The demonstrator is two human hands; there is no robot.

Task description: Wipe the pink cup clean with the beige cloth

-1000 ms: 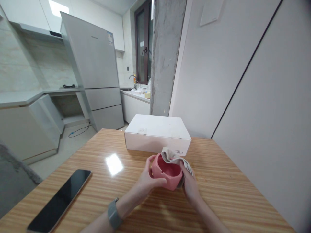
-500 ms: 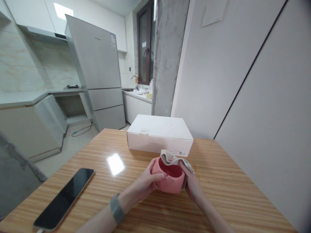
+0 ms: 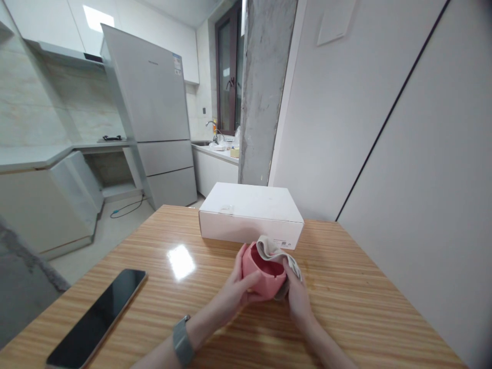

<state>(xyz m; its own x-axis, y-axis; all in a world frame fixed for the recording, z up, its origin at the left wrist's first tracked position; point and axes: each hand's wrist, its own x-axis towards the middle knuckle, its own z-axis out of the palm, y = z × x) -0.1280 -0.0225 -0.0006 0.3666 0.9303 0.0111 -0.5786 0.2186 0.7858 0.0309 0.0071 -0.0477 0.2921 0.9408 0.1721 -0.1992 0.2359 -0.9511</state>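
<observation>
Starting at the far left, and taking the white box (image 3: 251, 205) as the landmark, a dark-screened phone (image 3: 98, 318) lies flat on the wood-grain table (image 3: 365, 302), nearer the viewer than the box and well to its left. A thin cable (image 3: 130, 209) lies on the floor left of the box, beyond the table's edge. Next comes a tall grey fridge (image 3: 154, 102), behind the box and to its left, and then a sink tap (image 3: 213, 128), also behind the box, a little left of it.

On this side of the box, a grey watch strap (image 3: 182, 341) circles the left wrist. The left hand (image 3: 240, 284) is clamped on the side of a pink bowl (image 3: 269, 288), thumb across the outside. The bowl is just in front of the box, tilted; its underside is hard to see, so I cannot tell whether it touches the table. A pale cloth (image 3: 270, 249) drapes over its rim, folded into the opening and down the right side. The right hand (image 3: 299, 297) grips the cloth against that side, in front of the box's right end. Right of the box rises a pale wall (image 3: 338, 113).
</observation>
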